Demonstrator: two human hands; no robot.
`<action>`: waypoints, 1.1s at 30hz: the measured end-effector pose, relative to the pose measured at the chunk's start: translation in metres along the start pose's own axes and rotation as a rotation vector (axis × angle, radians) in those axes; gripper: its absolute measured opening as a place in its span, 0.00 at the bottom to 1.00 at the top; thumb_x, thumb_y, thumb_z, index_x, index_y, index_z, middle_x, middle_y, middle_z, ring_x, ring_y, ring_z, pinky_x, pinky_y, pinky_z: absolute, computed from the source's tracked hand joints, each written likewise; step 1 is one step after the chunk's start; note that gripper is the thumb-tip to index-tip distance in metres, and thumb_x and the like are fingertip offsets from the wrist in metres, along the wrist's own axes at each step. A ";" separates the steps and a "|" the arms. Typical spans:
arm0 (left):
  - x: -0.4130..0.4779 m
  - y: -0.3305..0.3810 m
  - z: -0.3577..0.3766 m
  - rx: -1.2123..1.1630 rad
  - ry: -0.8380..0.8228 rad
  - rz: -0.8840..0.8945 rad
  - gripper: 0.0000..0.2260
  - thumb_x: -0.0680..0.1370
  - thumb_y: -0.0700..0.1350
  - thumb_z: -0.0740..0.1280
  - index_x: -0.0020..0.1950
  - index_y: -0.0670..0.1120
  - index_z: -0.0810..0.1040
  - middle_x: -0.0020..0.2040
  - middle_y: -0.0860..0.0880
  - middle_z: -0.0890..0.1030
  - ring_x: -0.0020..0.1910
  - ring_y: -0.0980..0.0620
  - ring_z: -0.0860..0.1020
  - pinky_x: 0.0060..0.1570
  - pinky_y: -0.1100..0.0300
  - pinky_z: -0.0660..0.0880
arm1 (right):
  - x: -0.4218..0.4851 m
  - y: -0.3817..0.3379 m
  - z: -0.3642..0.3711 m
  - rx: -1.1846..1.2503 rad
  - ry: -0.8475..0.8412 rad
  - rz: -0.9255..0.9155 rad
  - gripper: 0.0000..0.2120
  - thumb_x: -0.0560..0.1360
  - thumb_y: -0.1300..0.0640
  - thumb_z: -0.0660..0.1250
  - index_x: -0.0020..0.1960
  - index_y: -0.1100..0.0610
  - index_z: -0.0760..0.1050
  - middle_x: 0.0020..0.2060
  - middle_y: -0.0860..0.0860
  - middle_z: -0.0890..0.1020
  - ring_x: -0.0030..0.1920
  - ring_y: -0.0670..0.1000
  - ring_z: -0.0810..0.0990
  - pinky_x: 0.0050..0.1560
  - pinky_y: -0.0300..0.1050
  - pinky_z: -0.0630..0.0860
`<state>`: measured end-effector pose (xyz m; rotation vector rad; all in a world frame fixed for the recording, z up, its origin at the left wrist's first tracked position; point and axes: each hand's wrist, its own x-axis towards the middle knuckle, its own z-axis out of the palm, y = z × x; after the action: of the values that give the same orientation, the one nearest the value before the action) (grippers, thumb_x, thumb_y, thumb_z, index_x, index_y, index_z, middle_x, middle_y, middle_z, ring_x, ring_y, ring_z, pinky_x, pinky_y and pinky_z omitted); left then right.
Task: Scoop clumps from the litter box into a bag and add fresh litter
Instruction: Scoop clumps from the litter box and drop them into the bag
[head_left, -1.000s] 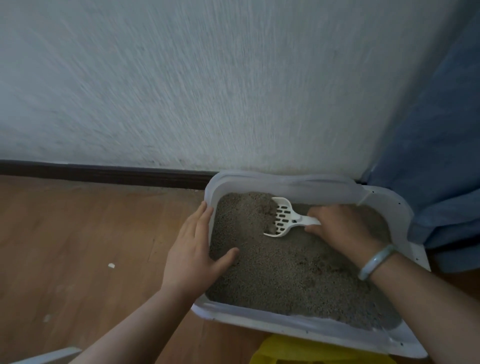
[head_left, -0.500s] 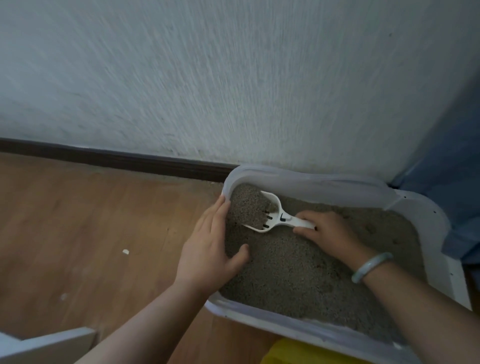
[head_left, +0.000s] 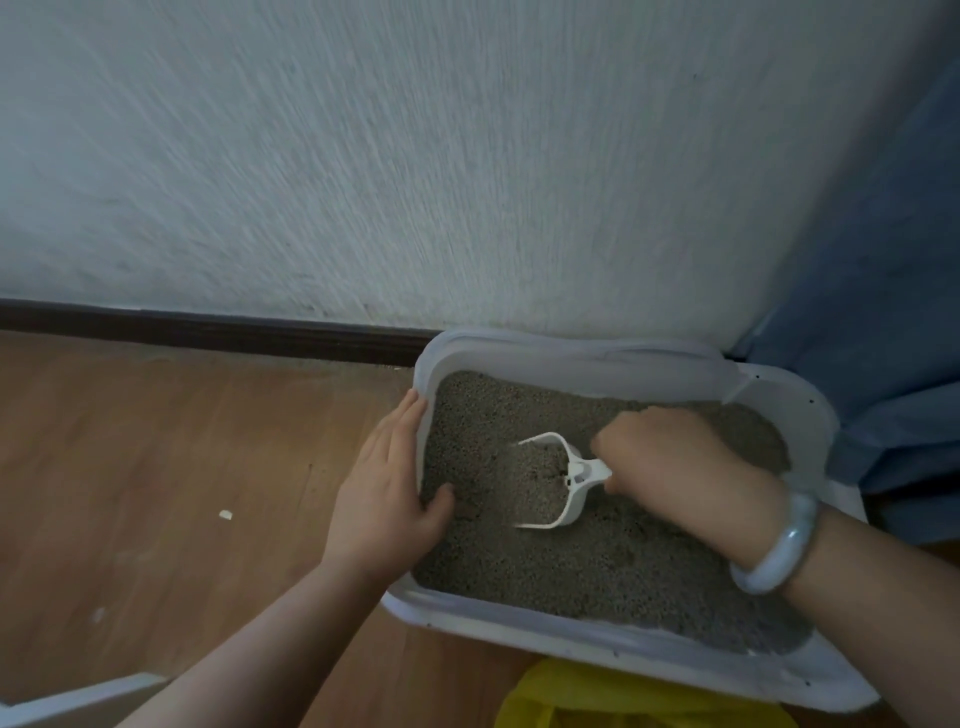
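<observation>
Dim, cool, flat indoor light, shadows faint and soft-edged, wall (head_left: 363, 156) smeared with streaky motion blur fanning toward the top corners, blue curtain (head_left: 883, 312) soft, litter box (head_left: 571, 353) fairly sharp.

Your left hand (head_left: 384, 499) and right hand (head_left: 670, 462) are bare, and so are both forearms (head_left: 270, 649) as far as they show. Round your right wrist (head_left: 748, 512) sits a bangle (head_left: 779, 553): thick, smooth and rounded, milky pale with a faint green-blue tint and a soft sheen along its curve.
</observation>
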<state>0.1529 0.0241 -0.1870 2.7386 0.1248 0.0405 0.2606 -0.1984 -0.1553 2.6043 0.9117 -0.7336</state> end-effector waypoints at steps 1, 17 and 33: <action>0.000 0.000 0.000 -0.011 0.001 -0.001 0.37 0.70 0.46 0.72 0.76 0.45 0.57 0.75 0.50 0.61 0.72 0.52 0.62 0.65 0.61 0.60 | 0.003 -0.008 -0.001 -0.027 -0.003 -0.001 0.10 0.78 0.60 0.61 0.57 0.57 0.76 0.54 0.55 0.79 0.53 0.57 0.79 0.41 0.46 0.69; -0.001 0.004 -0.002 -0.111 0.032 -0.018 0.34 0.70 0.46 0.60 0.76 0.48 0.57 0.75 0.52 0.61 0.72 0.54 0.62 0.64 0.62 0.59 | 0.017 -0.033 0.088 0.721 0.086 -0.138 0.13 0.74 0.46 0.66 0.58 0.46 0.76 0.47 0.49 0.82 0.45 0.49 0.78 0.40 0.41 0.68; 0.000 -0.001 -0.001 -0.112 0.027 0.020 0.33 0.70 0.56 0.56 0.76 0.48 0.58 0.73 0.58 0.57 0.70 0.62 0.58 0.65 0.62 0.60 | -0.008 0.002 0.108 0.916 0.232 -0.004 0.11 0.73 0.46 0.68 0.56 0.42 0.76 0.43 0.40 0.81 0.40 0.40 0.78 0.43 0.46 0.76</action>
<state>0.1530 0.0253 -0.1866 2.6283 0.0998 0.0876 0.2161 -0.2490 -0.2406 3.5396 0.7402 -1.0497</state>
